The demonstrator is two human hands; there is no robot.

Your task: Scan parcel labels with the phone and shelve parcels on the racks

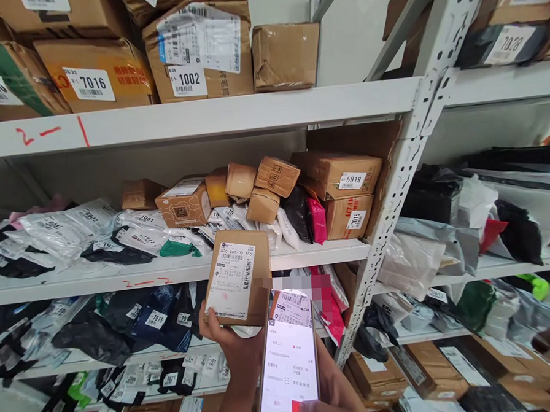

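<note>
Soft, bright light falls on the white metal shelving, leaving its lower levels dimmer. The smartphone screen glows almost white. Wide-angle distortion stretches the view's edges, and a pixelated patch masks a spot below centre.

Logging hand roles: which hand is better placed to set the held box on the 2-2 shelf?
Left, I'd say: the left hand holds the box, in front of that shelf's edge. The right hand is busy with the phone, thumb low on it.
</note>
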